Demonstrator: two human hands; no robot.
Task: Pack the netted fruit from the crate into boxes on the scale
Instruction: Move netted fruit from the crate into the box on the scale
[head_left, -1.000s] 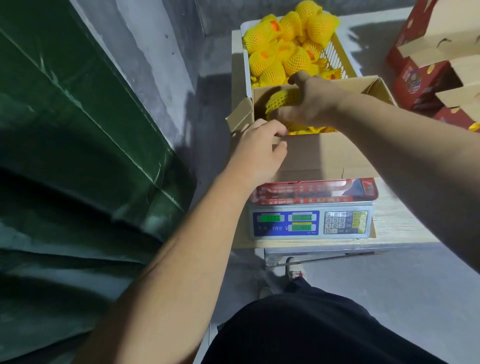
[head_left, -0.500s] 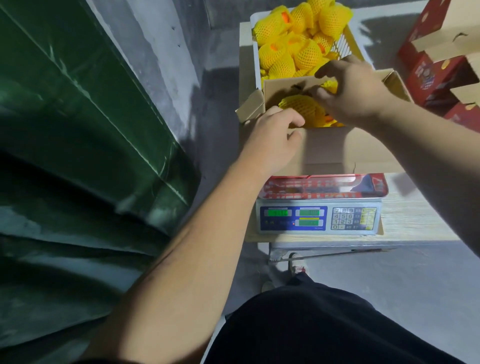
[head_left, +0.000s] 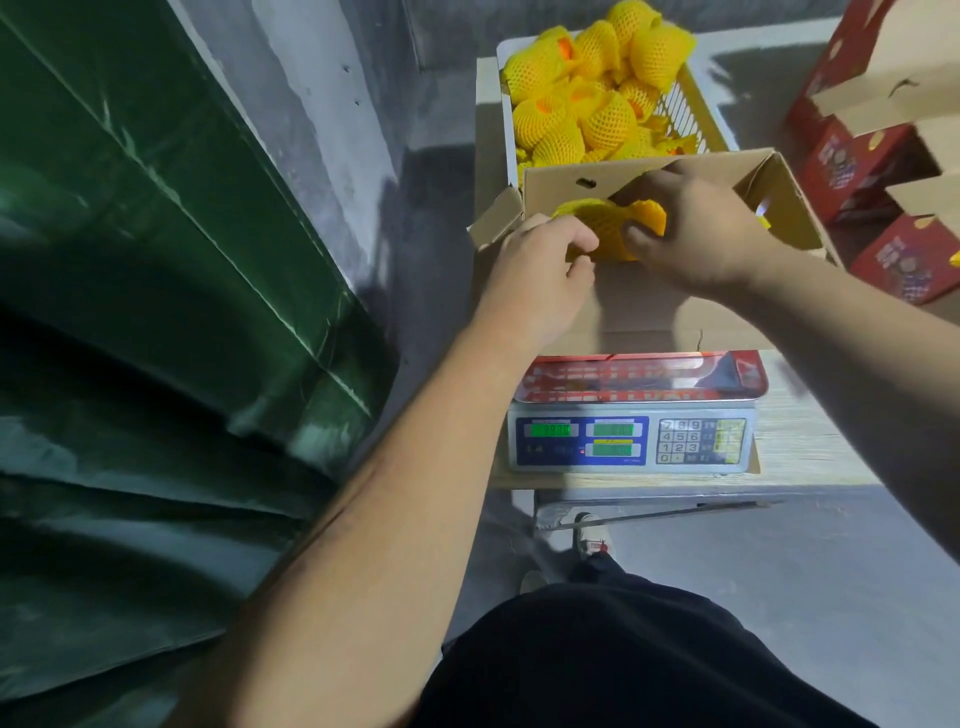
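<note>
Your right hand (head_left: 696, 228) has come back from the crate (head_left: 691, 111); both grips now close on one netted fruit (head_left: 608, 228), your left hand (head_left: 540, 270) helping seat it in the box (head_left: 649, 312).

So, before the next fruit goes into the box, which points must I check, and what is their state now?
1. Cardboard box sits on the scale: ok.
2. Left hand and right hand both hold the netted fruit: ok.
3. Crate has fruit left: ok.
4. Weight on the display: cannot tell, blurred.
5. Free room inside the box: cannot tell, hands cover it.
</note>
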